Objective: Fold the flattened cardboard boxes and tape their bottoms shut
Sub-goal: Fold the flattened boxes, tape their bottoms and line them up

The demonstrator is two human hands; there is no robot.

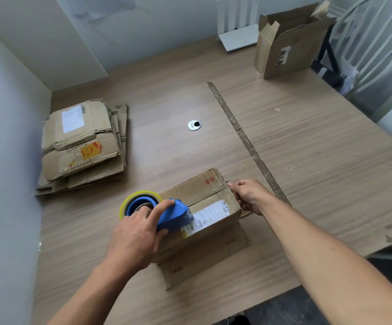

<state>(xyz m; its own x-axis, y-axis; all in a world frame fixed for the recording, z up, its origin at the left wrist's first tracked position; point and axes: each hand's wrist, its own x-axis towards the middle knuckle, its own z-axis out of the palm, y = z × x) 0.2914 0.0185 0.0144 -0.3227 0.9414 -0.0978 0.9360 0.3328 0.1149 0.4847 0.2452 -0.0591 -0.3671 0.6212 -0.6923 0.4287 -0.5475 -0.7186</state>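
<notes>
Wood-grain table [307, 141] fills the view, set into a white corner. Near its front edge sits a folded cardboard box [197, 188], flaps closed on top, so its inside is hidden. The left hand [134, 233] has its fingers wrapped round a blue tape dispenser [176, 216], which rests on the box's centre seam. The right hand [249, 195] pinches the box's right end. Flattened boxes [82, 146] are stacked at the left. An open box [289, 48] stands at the far right corner; only bare cardboard shows inside.
</notes>
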